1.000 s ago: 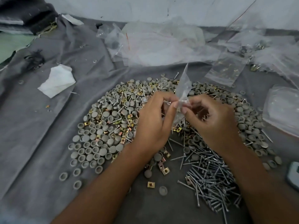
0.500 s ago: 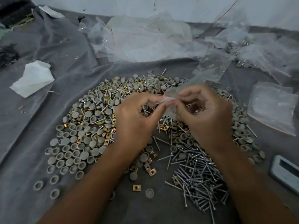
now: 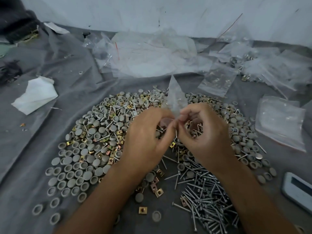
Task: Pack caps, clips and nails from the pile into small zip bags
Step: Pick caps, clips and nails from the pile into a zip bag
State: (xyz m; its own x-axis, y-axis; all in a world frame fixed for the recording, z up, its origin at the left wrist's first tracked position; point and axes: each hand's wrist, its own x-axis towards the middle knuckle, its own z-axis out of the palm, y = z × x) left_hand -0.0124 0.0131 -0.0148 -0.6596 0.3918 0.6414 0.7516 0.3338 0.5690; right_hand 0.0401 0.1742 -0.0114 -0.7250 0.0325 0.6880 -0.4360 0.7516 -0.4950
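Your left hand [image 3: 145,141] and right hand [image 3: 206,132] meet above the pile [image 3: 104,141] of caps, clips and nails, fingers curled, each pinching the lower edge of one small zip bag [image 3: 175,97]. It stands upright over the pile's far half. Loose nails [image 3: 207,196] lie beneath your right wrist.

Grey caps [image 3: 87,176], brass-gold clips [image 3: 159,193], silver nails [image 3: 207,196], grey cloth [image 3: 25,149].
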